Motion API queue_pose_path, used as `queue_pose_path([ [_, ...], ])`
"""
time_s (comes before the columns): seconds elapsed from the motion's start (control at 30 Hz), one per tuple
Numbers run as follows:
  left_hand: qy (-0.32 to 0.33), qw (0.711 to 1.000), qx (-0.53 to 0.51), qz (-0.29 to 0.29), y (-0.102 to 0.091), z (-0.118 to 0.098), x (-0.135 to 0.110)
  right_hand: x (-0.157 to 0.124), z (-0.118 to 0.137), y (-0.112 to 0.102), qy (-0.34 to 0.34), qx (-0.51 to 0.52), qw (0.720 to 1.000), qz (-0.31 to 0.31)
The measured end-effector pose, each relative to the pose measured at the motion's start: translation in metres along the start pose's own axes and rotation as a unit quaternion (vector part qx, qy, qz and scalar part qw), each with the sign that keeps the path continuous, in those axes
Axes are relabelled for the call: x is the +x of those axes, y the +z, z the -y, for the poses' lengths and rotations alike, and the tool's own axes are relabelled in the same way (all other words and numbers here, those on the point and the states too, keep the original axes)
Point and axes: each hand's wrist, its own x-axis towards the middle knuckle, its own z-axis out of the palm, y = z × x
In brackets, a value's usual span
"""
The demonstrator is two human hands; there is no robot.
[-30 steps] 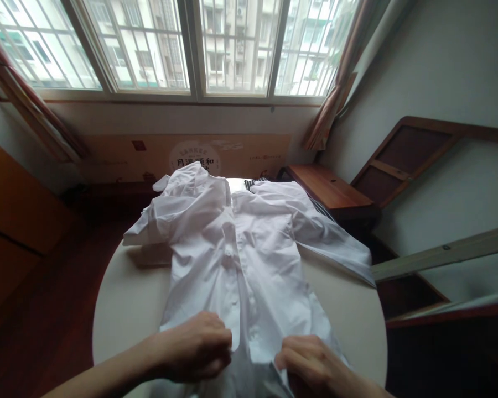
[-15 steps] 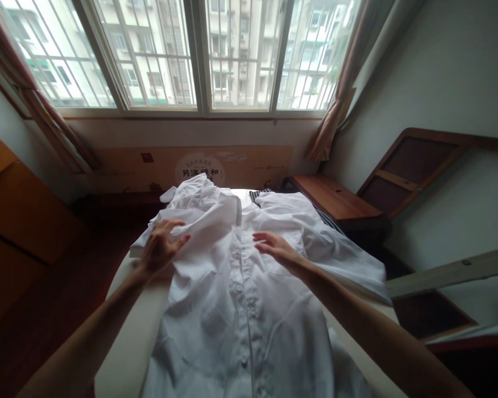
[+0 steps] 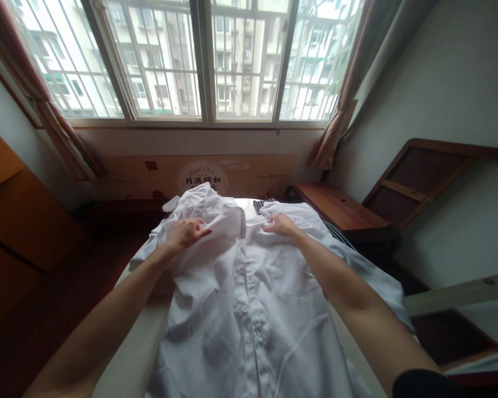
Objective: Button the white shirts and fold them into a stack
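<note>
Fingers of the left hand are loosely open, the thumb apart, over the upper part of the white shirt; whether the right hand pinches its other side, I cannot tell. Beneath both, the shirt lies spread upon the pale table.

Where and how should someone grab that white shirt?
Probably by the shoulders, one hand each, from above: the shirt lies front up on the table, and its loose folds look easy to pinch. The left hand and right hand are over its upper part.
</note>
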Motion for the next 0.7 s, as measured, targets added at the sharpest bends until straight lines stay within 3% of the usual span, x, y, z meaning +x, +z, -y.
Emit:
queue_pose_path([
  [0.1,0.036,0.998,0.001,0.043,0.009,-0.004,0.013,-0.008,-0.011,-0.016,-0.036,0.001,0.999,-0.023],
  [0.17,0.028,0.999,0.018,0.023,0.013,-0.006,0.015,-0.013,-0.018,-0.035,-0.041,0.003,0.997,-0.065],
  [0.27,-0.033,0.996,0.030,-0.072,0.013,-0.010,0.016,-0.017,-0.028,-0.063,-0.043,0.016,0.977,-0.207],
  [0.37,-0.076,0.978,0.038,-0.188,0.011,-0.016,0.020,-0.013,-0.030,-0.077,-0.059,0.019,0.926,-0.371],
  [0.43,-0.085,0.969,0.050,-0.226,0.010,-0.024,0.026,-0.008,-0.029,-0.074,-0.049,-0.003,0.912,-0.408],
  [0.5,-0.071,0.976,0.073,-0.192,0.012,-0.032,0.032,-0.002,-0.030,-0.062,-0.005,-0.043,0.938,-0.344],
  [0.57,-0.039,0.991,0.097,-0.087,0.016,-0.039,0.036,0.001,-0.031,-0.043,0.056,-0.084,0.976,-0.191],
  [0.63,-0.015,0.995,0.101,0.006,0.020,-0.041,0.037,0.000,-0.032,-0.024,0.092,-0.107,0.987,-0.080],
  [0.7,-0.020,0.996,0.081,0.039,0.022,-0.041,0.036,-0.002,-0.031,-0.009,0.096,-0.112,0.987,-0.070],
])
